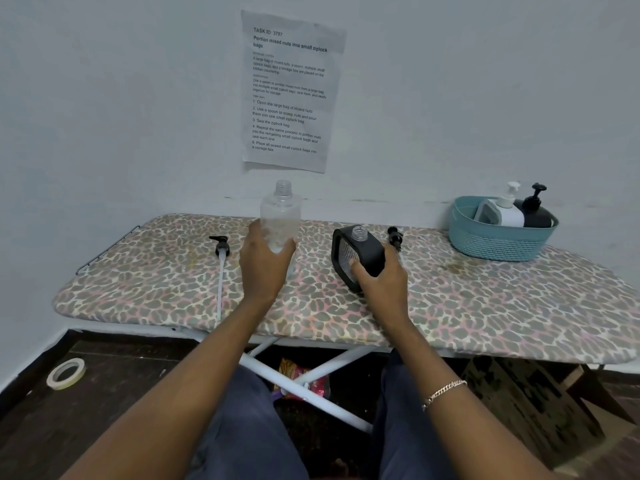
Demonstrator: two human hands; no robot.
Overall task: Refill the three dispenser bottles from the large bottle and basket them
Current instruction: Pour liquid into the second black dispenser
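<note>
At the ironing board (485,306), left hand (263,266) is gripping an upright bottle (280,214), mouth up; right hand (379,277) is gripping a black dispenser (362,252) tilted away.

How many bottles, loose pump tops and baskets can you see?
Bottles: 4 (clear bottle, black bottle, white bottle, dark bottle)
Loose pump tops: 2 (left pump top, right pump top)
Baskets: 1 (basket)
Total: 7

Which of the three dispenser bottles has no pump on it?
The black square bottle that the right hand grips on the ironing board: its neck is open. The white bottle and the other black bottle in the teal basket both carry pumps.
</note>
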